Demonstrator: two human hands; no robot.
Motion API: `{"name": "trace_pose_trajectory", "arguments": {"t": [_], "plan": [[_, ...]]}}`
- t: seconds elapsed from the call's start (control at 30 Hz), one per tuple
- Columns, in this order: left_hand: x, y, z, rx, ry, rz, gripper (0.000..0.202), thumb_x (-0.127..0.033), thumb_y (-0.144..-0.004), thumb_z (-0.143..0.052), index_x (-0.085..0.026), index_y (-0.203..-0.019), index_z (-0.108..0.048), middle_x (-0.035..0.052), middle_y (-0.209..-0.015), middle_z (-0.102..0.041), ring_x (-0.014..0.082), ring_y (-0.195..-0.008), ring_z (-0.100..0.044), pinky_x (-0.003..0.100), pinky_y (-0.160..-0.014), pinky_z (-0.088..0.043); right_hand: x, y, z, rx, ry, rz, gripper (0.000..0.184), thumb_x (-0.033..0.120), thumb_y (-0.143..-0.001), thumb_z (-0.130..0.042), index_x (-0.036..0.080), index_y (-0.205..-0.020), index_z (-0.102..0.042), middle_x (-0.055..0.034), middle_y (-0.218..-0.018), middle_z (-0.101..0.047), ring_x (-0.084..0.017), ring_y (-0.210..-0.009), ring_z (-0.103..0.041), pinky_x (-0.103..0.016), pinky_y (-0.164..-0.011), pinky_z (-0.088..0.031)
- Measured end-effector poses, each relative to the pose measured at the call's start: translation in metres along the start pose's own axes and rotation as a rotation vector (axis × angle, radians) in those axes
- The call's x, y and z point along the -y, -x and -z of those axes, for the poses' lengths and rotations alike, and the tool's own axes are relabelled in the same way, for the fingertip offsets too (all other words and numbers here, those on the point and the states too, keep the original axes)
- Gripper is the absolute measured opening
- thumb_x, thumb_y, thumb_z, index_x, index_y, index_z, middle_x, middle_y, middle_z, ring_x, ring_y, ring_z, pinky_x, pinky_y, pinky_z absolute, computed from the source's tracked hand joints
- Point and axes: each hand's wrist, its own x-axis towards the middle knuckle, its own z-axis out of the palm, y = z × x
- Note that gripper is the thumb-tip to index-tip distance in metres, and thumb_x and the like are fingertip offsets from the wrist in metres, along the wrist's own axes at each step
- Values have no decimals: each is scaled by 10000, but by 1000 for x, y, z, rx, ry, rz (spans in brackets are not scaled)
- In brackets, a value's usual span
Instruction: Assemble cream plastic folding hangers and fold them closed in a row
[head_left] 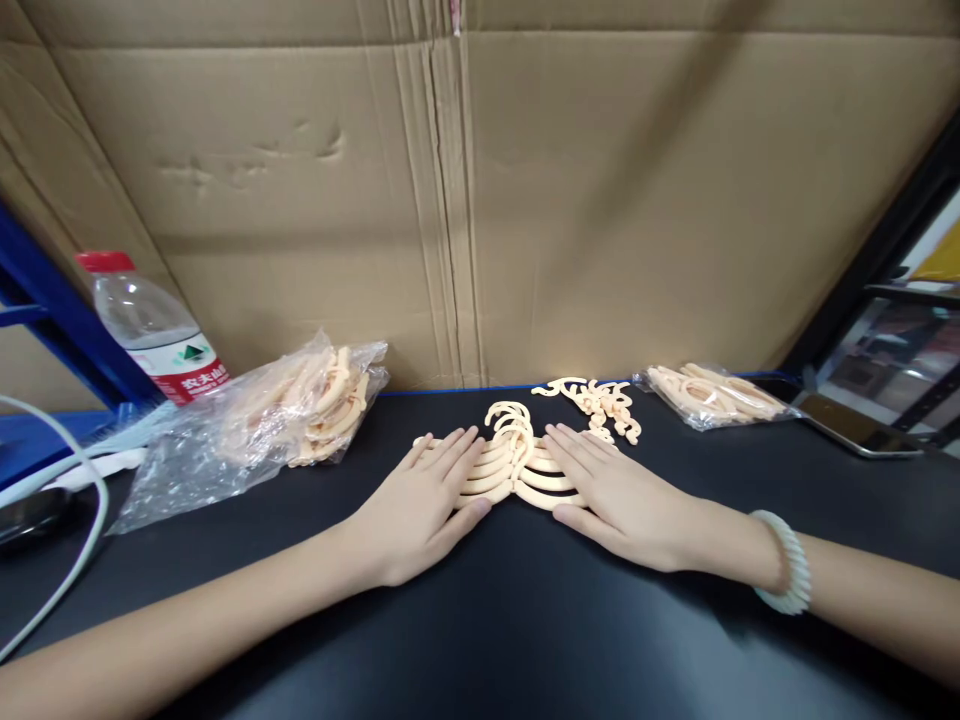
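A stack of cream-coloured plastic hangers (517, 455) lies on the black table, with curved hooks pointing away from me and arms spread to both sides. My left hand (420, 500) rests flat over the left arms, fingers stretched out and thumb apart near the front edge. Mirroring it, my right hand (622, 490) lies on the right arms with its fingers extended. Both palms cover the outer ends of the stack. Just behind my right fingers is a loose heap of small cream hook-shaped pieces (600, 400).
A clear bag of cream parts (322, 405) lies left, beside a red-capped bottle (165, 340) and a white cable (97, 510). Another bag of parts (712, 393) and a phone (855, 428) lie right. Cardboard (600, 200) walls off the back of the table (480, 620).
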Motion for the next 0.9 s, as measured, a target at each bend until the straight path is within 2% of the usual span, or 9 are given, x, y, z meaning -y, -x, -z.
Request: {"name": "trace_pose_trajectory", "arguments": {"t": [0.23,0.4,0.5,0.57,0.67,0.77,0.9], "plan": [[13,-16,0,54,-12,75,691,-540,-951,-210,-90,-1475,-240,155,-1531,-227,294,-1423,-197,509,-1137,-172,-16,-22,-1,-54,-18,45,706,516,-955,-307,26,-1462,-268,-205,-1517,-225,-320,-1412,-196,-505,-1152,-206],[15,-30,-2,24,-30,71,687,-546,-950,-194,-103,-1470,-261,157,-1524,-254,292,-1417,-218,499,-1132,-184,-32,-25,-1,-71,-26,70,709,536,-952,-309,51,-1467,-268,-189,-1520,-234,-311,-1410,-214,-494,-1152,-210],[14,-32,-3,10,-32,59,676,-547,-950,-196,-123,-1471,-269,153,-1520,-264,289,-1414,-227,494,-1130,-189,-41,-28,9,-119,11,88,612,500,-965,-309,110,-1432,-374,-155,-1487,-351,-302,-1386,-283,-492,-1134,-238],[14,-32,-3,4,-25,53,671,-546,-951,-203,-128,-1472,-267,155,-1518,-265,293,-1412,-231,508,-1127,-191,-48,-32,17,-191,53,106,508,454,-975,-319,162,-1347,-503,-127,-1391,-496,-302,-1321,-378,-501,-1097,-282],[14,-31,-2,-4,-22,50,658,-530,-954,-216,-123,-1469,-274,159,-1517,-261,298,-1410,-235,524,-1120,-200,-57,-38,25,-243,42,128,451,396,-986,-311,149,-1213,-612,-138,-1147,-641,-273,-1114,-522,-450,-976,-403],[12,-30,-1,0,-44,58,665,-511,-957,-216,-81,-1460,-283,175,-1511,-271,303,-1409,-237,524,-1119,-210,-64,-36,27,-250,2,106,451,379,-987,-312,117,-1152,-640,-144,-1000,-655,-249,-989,-546,-403,-891,-447],[12,-29,-1,-17,-48,57,662,-510,-954,-224,-82,-1454,-298,179,-1507,-282,309,-1403,-250,532,-1114,-223,-71,-24,31,-273,-66,43,441,364,-990,-297,140,-1062,-670,-132,-974,-646,-240,-965,-543,-395,-874,-455]]}}
